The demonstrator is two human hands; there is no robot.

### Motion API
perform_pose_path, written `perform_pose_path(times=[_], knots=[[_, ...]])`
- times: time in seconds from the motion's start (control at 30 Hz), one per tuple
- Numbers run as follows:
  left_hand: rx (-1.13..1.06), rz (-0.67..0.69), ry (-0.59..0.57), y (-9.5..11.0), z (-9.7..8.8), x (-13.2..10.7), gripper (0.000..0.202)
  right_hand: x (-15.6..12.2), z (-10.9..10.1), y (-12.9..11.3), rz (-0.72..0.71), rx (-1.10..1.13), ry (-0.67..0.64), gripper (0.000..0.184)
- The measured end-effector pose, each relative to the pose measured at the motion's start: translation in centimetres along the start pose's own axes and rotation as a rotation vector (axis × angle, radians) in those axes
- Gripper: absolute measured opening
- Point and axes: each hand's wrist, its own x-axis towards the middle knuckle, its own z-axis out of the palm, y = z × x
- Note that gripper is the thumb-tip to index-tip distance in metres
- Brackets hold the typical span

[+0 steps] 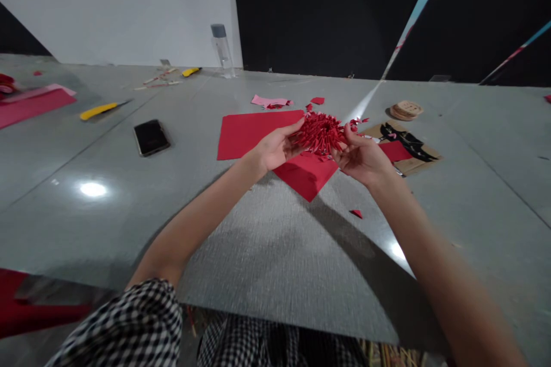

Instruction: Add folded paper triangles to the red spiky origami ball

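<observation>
Between my left hand (275, 148) and my right hand (361, 159) I hold a spiky cluster of folded red paper pieces (319, 133). Both palms face up and the fingers of each hand press against its sides. Below the hands lie flat sheets of red paper (253, 135) on the grey table (129, 195), partly hidden by my wrists. Small red paper scraps (356, 214) are scattered around them. To the right of my right hand sits a piece of cardboard (413, 148) with black and red paper on it.
A black smartphone (151, 137) and a yellow utility knife (99, 110) lie left of the sheets. Pink paper scraps (271, 101) lie beyond them, with a wooden coil (407, 110) at back right. A plastic bottle (222, 51) stands at the far edge.
</observation>
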Motion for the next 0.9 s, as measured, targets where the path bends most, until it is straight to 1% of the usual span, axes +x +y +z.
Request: perform_pose_path(times=[0.1, 0.2, 0.3, 0.4, 0.47, 0.57, 0.67, 0.77, 0.83, 0.9], knots=[[0.027, 0.011, -0.003, 0.0, -0.2, 0.1, 0.028, 0.0, -0.3, 0.0, 0.046, 0.005, -0.031, 0.036], [0.044, -0.004, -0.004, 0.1, 0.0, 0.0, 0.027, 0.1, -0.6, 0.1, 0.081, 0.018, -0.006, 0.028], [-0.014, -0.054, 0.034, 0.4, 0.7, -0.4, 0.018, 0.3, -0.6, 0.2, 0.068, 0.022, 0.017, 0.021], [-0.094, -0.095, 0.087, 0.8, 1.5, -0.9, 0.007, 0.2, -0.2, 0.1, 0.097, 0.109, 0.046, 0.015], [-0.119, -0.102, 0.101, 0.9, 1.9, -1.2, 0.007, -0.1, 0.3, -0.2, 0.153, 0.198, 0.072, 0.011], [-0.129, -0.112, 0.105, 1.0, 2.2, -1.5, 0.010, -0.7, 0.9, -0.9, 0.228, 0.286, 0.089, 0.014], [-0.116, -0.114, 0.102, 0.9, 2.1, -1.4, 0.008, -1.0, 1.3, -1.3, 0.247, 0.303, 0.085, 0.016], [-0.091, -0.102, 0.079, 0.8, 1.8, -1.3, 0.006, -1.0, 1.3, -1.2, 0.220, 0.279, 0.066, 0.012], [-0.061, -0.098, 0.030, 0.7, 1.6, -1.3, 0.013, -0.9, 1.2, -1.1, 0.190, 0.272, 0.053, 0.013], [-0.007, -0.080, -0.043, 0.7, 1.4, -1.3, 0.024, -0.7, 1.1, -0.9, 0.174, 0.269, 0.048, 0.017]])
